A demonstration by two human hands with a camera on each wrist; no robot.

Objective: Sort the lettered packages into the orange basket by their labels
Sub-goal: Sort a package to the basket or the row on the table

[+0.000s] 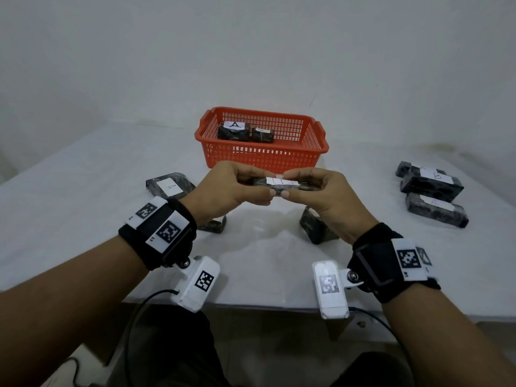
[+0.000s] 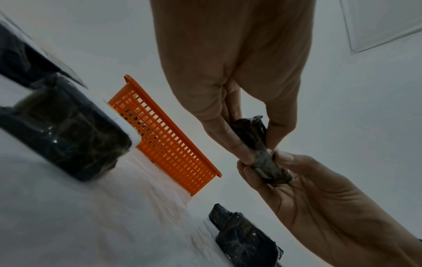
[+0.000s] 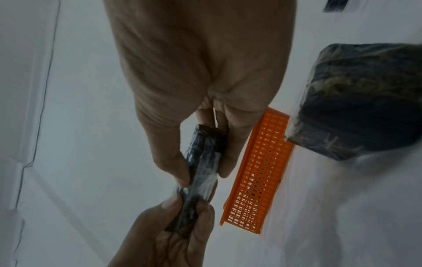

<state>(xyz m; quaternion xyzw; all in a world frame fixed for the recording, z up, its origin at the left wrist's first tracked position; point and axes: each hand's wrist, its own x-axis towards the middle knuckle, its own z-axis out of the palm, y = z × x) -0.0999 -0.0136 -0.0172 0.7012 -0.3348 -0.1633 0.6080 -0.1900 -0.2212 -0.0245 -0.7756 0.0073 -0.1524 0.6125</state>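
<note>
The held package's (image 1: 282, 185) red label mark is too foreshortened to read, its ends covered by fingers (image 1: 245, 174). Wrists hide most of two packages (image 1: 315, 227) below. The second basket package's (image 1: 262, 134) label is illegible.

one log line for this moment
both hands hold package over table | basket: two packages, one A | label unreadable

A white table (image 1: 83, 219) carries everything. The orange basket (image 1: 262, 156) stands toward the far edge, at mid-width. A dark package labelled A (image 1: 170, 185) lies left of centre. Two more dark packages, one (image 1: 215, 226) left and one (image 1: 315, 229) right, sit nearer the front edge, both partly hidden. Three labelled packages (image 1: 431, 185) cluster close together near the right edge, their letters unclear.
</note>
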